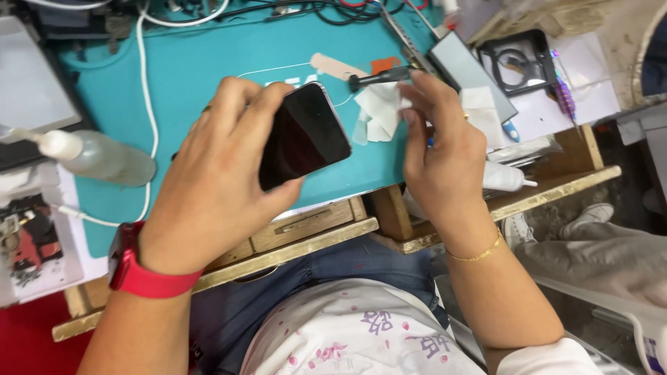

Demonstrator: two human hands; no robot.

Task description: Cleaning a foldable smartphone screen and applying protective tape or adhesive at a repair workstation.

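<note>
The left hand is gripping a phone by its long edges, fingers curled over the far edge and the thumb pressing the near one, so the dark screen is facing up and tilting slightly toward the camera, probably to keep the glass free for work. The phone is hovering just above the teal mat, near its front edge. The right hand is pinching a small white wipe between thumb and fingertips, narrowly closed on it, just beside the phone's right corner; more white scraps are lying under it on the mat. A black-tipped tool is resting just beyond the wipe, next to a tan strip and an orange tab, within easy reach of the working hand. A clear squeeze bottle is lying on its side at the mat's left edge, with a white cable running past it. To the right, a grey panel is lying at an angle, beside a black tray on white paper. The mat is sitting on a worn wooden bench whose drawer front is facing the person's lap. A red watch is circling the left wrist, a thin gold bracelet the right.
</note>
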